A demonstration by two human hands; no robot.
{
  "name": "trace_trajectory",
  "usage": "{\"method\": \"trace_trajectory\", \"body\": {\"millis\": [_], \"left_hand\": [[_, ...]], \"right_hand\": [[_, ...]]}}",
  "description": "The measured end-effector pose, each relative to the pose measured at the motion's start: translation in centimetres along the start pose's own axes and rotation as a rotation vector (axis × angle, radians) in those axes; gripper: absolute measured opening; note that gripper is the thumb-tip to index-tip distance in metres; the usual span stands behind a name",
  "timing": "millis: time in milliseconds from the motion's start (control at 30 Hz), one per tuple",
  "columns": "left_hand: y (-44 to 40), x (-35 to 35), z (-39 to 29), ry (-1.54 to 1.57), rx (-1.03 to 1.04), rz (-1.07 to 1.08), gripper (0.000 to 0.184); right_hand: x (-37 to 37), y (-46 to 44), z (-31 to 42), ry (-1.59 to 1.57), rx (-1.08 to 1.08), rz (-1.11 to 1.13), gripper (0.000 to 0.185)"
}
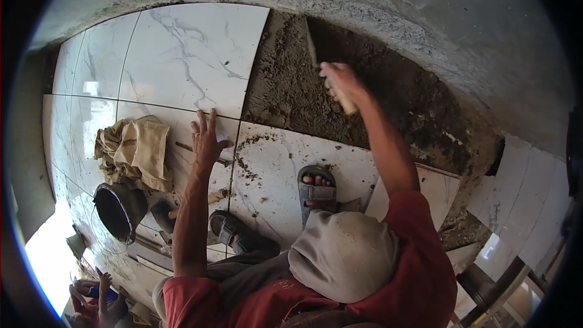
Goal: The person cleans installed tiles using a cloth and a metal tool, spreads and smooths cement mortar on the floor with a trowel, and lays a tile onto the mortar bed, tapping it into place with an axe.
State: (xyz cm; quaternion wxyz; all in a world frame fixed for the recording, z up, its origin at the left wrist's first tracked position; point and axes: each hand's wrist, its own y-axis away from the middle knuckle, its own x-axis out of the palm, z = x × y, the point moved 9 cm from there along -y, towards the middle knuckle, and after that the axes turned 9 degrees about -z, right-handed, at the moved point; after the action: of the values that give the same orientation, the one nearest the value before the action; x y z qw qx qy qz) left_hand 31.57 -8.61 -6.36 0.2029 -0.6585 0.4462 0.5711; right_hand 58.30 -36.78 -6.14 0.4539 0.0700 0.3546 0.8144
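My right hand (340,82) is wrapped round the wooden handle of a trowel (313,42). Its blade stands tilted over the brown mortar bed (279,76), by the edge of a large white marbled tile (188,54). Fingers spread, my left hand (207,140) rests on the tiled floor near a joint between tiles and holds nothing. Crumbs of mortar lie scattered on the white tile (285,158) in front of my sandalled feet.
A beige cloth (136,149), a black bucket (121,209) and a mallet (165,215) lie to the left. The rough wall (388,0) curves along the mortar. Loose tiles (522,188) are at the right. Another person (100,300) is at the lower left.
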Motion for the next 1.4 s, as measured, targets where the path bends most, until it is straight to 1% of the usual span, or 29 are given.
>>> {"method": "trace_trajectory", "body": {"millis": [33,67,100,133,233,300,333,400,433,500,533,600,633,700,767,833,867,900,1000,1033,1067,1100,1167,1233,1267,1300,1367,1400], "left_hand": [[-0.1,0.0,-0.1,0.001,0.005,-0.001,0.110],[-0.1,0.0,-0.2,-0.005,0.002,0.000,0.111],[-0.1,0.0,0.0,-0.013,-0.006,0.003,0.111],[0.2,0.2,0.3,-0.015,-0.018,0.005,0.111],[-0.1,0.5,0.2,-0.031,-0.013,0.003,0.114],[-0.4,0.2,-0.1,-0.021,-0.016,0.017,0.114],[-0.3,0.2,-0.2,-0.025,-0.016,0.017,0.114],[-0.2,0.2,-0.1,-0.026,-0.006,0.010,0.113],[-0.2,0.1,-0.1,-0.019,-0.002,0.004,0.112],[-0.3,-0.2,-0.2,-0.039,0.000,0.010,0.112],[-0.2,0.0,-0.2,-0.054,-0.006,0.021,0.113],[-0.2,0.2,0.0,-0.029,-0.002,0.020,0.113],[-0.2,0.3,0.1,-0.011,0.000,0.019,0.114],[-0.1,0.5,0.2,-0.013,0.007,0.016,0.114],[-0.3,0.3,0.1,-0.013,0.011,0.003,0.114],[-0.3,0.2,0.0,-0.034,-0.018,0.026,0.112],[-0.4,-0.1,-0.2,-0.033,-0.024,0.021,0.112],[-0.4,-0.1,-0.3,-0.041,-0.029,0.026,0.112],[-0.4,-0.2,-0.5,-0.053,-0.025,0.031,0.112],[-0.2,-0.2,-0.4,-0.054,-0.024,0.034,0.112],[-0.2,-0.1,-0.2,-0.057,-0.018,0.032,0.112],[-0.3,0.0,0.1,-0.027,-0.009,0.022,0.113],[0.0,0.4,0.1,0.006,-0.002,0.020,0.113],[0.0,0.3,0.4,0.034,0.015,0.000,0.113],[0.1,0.3,0.6,0.035,0.003,0.002,0.113],[0.1,0.3,0.4,0.020,0.000,0.004,0.112],[0.0,0.1,0.4,0.003,-0.014,0.004,0.112],[0.0,0.0,0.3,-0.018,-0.024,0.009,0.111]], "right_hand": [[-2.1,0.1,-0.3,0.017,0.035,-0.024,0.040],[-4.6,0.1,-1.6,-0.009,0.072,-0.097,0.042],[-6.8,1.3,-2.0,0.080,0.114,-0.124,0.043],[-8.0,1.7,-3.0,0.083,0.095,-0.116,0.042],[-5.2,3.5,-1.4,0.038,0.115,-0.113,0.040],[0.3,3.7,2.2,-0.058,0.087,0.032,0.035],[2.9,2.9,3.5,-0.157,0.061,0.110,0.033],[7.6,0.1,4.8,-0.317,0.032,0.247,0.027],[9.3,-0.8,5.5,-0.369,0.010,0.274,0.026],[10.4,-1.5,5.9,-0.524,0.084,0.261,0.027],[10.2,-2.3,5.3,-0.520,0.084,0.261,0.027],[9.2,-3.3,4.5,-0.864,0.099,0.410,0.028],[7.9,-2.9,3.8,-0.861,0.100,0.406,0.028],[4.1,-1.0,1.4,-0.886,0.088,0.295,0.028],[0.5,0.3,-1.5,-0.971,0.119,0.238,0.028],[-1.4,1.7,-2.2,-1.001,0.071,0.231,0.029],[-1.8,2.2,-2.4,-0.988,0.057,0.173,0.031],[-1.0,2.2,-1.6,-0.986,0.057,0.178,0.031],[5.0,2.1,2.6,-0.944,0.029,0.339,0.031],[7.1,1.2,4.0,-0.911,0.024,0.324,0.029],[9.4,-0.2,4.7,-0.973,0.059,0.421,0.028],[10.4,-1.8,5.1,-0.948,0.022,0.388,0.026],[9.3,-2.2,4.8,-0.975,0.011,0.323,0.024],[7.3,-1.3,1.9,-1.114,0.118,0.343,0.023],[5.3,-0.8,0.3,-1.115,0.124,0.276,0.023],[3.2,-0.7,-1.2,-1.146,0.079,0.245,0.023],[0.7,0.4,-1.0,-1.195,0.001,0.182,0.026],[1.3,1.1,0.1,-1.157,0.010,0.226,0.027]]}}
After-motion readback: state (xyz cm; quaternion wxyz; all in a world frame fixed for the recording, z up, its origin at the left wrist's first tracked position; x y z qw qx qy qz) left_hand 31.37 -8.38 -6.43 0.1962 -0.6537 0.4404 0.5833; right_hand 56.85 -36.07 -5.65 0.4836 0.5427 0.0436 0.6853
